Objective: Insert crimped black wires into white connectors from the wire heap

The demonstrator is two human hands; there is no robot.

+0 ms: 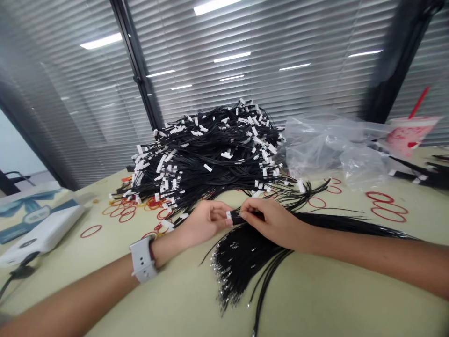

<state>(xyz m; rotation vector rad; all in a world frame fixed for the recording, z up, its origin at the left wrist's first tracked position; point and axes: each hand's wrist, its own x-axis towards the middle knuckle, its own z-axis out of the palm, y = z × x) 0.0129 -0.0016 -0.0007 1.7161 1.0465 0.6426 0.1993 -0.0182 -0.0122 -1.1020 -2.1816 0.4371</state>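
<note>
Both hands meet over the middle of the table, in front of a big pile of black cables point(217, 154) with white connectors. My left hand point(206, 219), a grey watch on its wrist, pinches the white end of a thin black cable. My right hand point(270, 220) is closed around dark cables just to the right, close to the left fingertips. How many strands it grips is hidden by the fingers. Beneath the hands lies a bundle of black wires point(242, 257) with shiny metal tips fanned to the left. A few loose wires point(266, 290) hang toward the front edge.
Red and yellow rubber bands point(126, 210) lie scattered left, with more red bands point(387, 206) at right. Clear plastic bags point(326, 145) and a pink cup point(410, 133) with a red straw stand back right. A white device point(44, 234) and a printed box point(31, 210) sit left.
</note>
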